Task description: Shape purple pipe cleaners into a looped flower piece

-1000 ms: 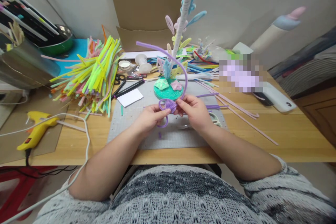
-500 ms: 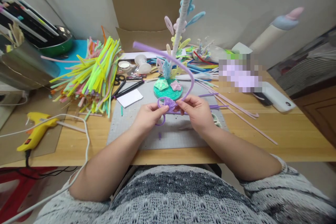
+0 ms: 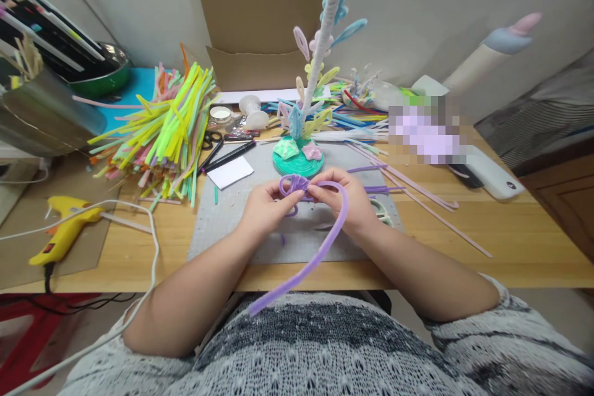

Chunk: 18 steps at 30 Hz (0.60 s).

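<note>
Your L hand (image 3: 265, 205) pinches the purple pipe-cleaner coil (image 3: 296, 182) w/ thumb + fingers, and your R hand (image 3: 355, 201) grips its right end, both above the grey mat (image 3: 218, 235) on the desk (image 3: 445, 216), in front of the green base (image 3: 297, 165). Wrapping looks part done, judging by the tight turns (exact no. unclear); the long loose tail (image 3: 317, 260), curving down twd your sweater (image 3: 297, 352), isn't wrapped yet.

Purple pipe cleaner (image 3: 321, 252), teal-green base (image 3: 297, 166)
</note>
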{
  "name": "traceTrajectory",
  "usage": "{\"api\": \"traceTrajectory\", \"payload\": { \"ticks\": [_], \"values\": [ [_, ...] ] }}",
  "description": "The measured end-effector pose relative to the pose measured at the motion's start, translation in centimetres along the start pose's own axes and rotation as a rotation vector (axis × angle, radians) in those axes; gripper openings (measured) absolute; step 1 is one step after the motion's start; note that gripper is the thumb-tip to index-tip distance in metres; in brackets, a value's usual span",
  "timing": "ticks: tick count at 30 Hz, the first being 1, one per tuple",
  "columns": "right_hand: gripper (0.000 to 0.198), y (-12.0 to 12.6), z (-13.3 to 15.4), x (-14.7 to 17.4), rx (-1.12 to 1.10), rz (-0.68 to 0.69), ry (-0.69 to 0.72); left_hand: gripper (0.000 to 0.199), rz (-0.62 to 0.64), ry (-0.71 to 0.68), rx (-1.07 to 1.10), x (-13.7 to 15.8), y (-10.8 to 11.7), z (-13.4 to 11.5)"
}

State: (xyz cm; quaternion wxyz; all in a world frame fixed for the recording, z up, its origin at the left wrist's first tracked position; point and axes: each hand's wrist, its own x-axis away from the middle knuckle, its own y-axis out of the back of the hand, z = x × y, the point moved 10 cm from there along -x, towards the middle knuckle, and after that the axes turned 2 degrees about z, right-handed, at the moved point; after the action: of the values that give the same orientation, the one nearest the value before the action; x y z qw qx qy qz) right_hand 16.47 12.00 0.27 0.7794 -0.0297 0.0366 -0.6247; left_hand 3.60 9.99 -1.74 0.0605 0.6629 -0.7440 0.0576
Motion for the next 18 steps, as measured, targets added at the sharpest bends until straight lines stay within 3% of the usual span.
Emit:
{"api": "traceTrajectory", "payload": {
  "ticks": [4,8,13,18],
  "values": [
    [0.025,-0.5,0.2,0.0,0.020,0.033,0.016,0.029,-0.021,0.004,-0.058,0.1,0.5,0.1],
    [0.020,-0.2,2.3,0.1,0.019,0.080,0.145,0.030,-0.005,0.041,-0.037,0.0,0.7,0.6],
    [0.010,-0.5,5.5,0.9,-0.054,0.342,0.256,0.031,-0.070,0.120,-0.006,-0.3,1.3,1.6],
    [0.018,1.7,7.8,1.2,-0.130,0.243,0.360,0.033,-0.113,0.139,0.027,-0.3,1.6,1.9]
  ]
}}
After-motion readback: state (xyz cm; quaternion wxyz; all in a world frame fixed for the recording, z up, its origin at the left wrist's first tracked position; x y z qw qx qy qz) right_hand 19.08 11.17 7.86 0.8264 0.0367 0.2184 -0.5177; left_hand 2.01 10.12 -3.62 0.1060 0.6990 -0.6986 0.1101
